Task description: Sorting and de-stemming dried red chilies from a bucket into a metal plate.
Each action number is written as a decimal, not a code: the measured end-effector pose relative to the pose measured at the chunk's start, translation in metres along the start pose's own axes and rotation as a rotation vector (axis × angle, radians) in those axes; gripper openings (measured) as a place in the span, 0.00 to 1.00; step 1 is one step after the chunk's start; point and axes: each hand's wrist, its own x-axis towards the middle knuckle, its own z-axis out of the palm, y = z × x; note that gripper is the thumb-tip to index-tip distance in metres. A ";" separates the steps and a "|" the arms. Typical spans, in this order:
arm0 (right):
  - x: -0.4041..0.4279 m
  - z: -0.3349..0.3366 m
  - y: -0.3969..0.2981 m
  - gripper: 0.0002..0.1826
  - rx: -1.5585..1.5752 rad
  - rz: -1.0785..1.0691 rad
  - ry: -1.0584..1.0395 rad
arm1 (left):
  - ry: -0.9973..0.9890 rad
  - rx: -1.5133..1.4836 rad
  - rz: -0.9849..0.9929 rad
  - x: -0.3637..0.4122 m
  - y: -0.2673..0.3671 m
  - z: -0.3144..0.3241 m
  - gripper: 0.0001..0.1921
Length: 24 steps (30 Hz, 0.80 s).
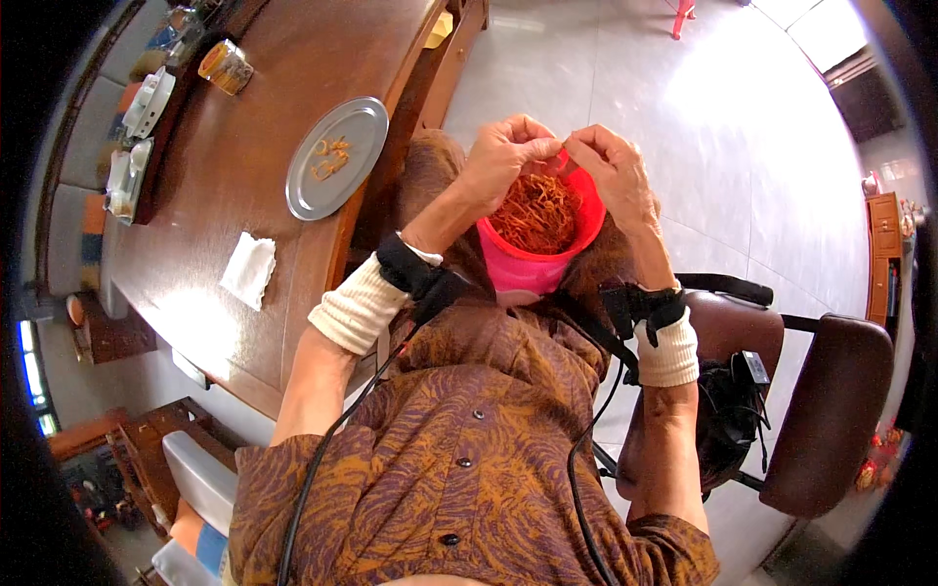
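A pink plastic bucket [527,271] with a red rim sits between my knees. Thin, dry orange-red strands [538,216] fill much of it. Over its far rim, my left hand [509,150] and my right hand [612,165] meet at the fingertips. Thumb and forefinger are pinched together on each side. Anything held between them is too small to make out. To the left, near the table's edge, lies a round metal plate [308,194] with a few yellowish strands [331,157] on it.
The wooden table [278,95] on my left bears a lidded jar [226,67], a crumpled white tissue [249,271] and white dishes [149,102] at its far side. A brown padded chair [828,417] stands at right with a black device and cables. Cables run from both wrist straps.
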 end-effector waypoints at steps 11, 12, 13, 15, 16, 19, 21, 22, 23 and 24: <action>0.004 0.001 -0.018 0.09 -0.107 -0.108 -0.067 | -0.017 -0.054 0.008 -0.002 0.002 -0.006 0.07; 0.004 0.002 -0.019 0.09 -0.128 -0.116 -0.064 | -0.034 -0.048 0.014 -0.002 0.003 -0.007 0.08; 0.004 0.002 -0.021 0.10 -0.150 -0.123 -0.061 | -0.032 -0.049 0.017 -0.002 0.003 -0.008 0.08; 0.005 0.004 -0.016 0.09 -0.134 -0.134 -0.053 | -0.051 -0.061 0.005 -0.002 0.004 -0.009 0.08; 0.005 0.004 -0.015 0.09 -0.116 -0.142 -0.043 | -0.050 -0.062 0.006 -0.003 0.004 -0.008 0.08; 0.004 0.003 -0.016 0.09 -0.082 -0.072 -0.074 | -0.042 -0.110 -0.022 -0.005 0.005 -0.006 0.06; 0.004 0.003 -0.012 0.09 -0.050 -0.040 -0.058 | -0.046 -0.101 -0.022 -0.006 0.006 -0.006 0.07; 0.004 0.002 -0.009 0.09 -0.017 -0.008 -0.040 | -0.046 -0.102 -0.021 -0.005 0.005 -0.005 0.07; 0.004 0.000 -0.008 0.09 -0.019 -0.008 -0.040 | -0.051 -0.127 -0.029 -0.005 0.004 -0.005 0.07; 0.005 -0.001 -0.008 0.09 -0.025 -0.012 -0.045 | -0.054 -0.152 -0.036 -0.005 0.004 -0.005 0.07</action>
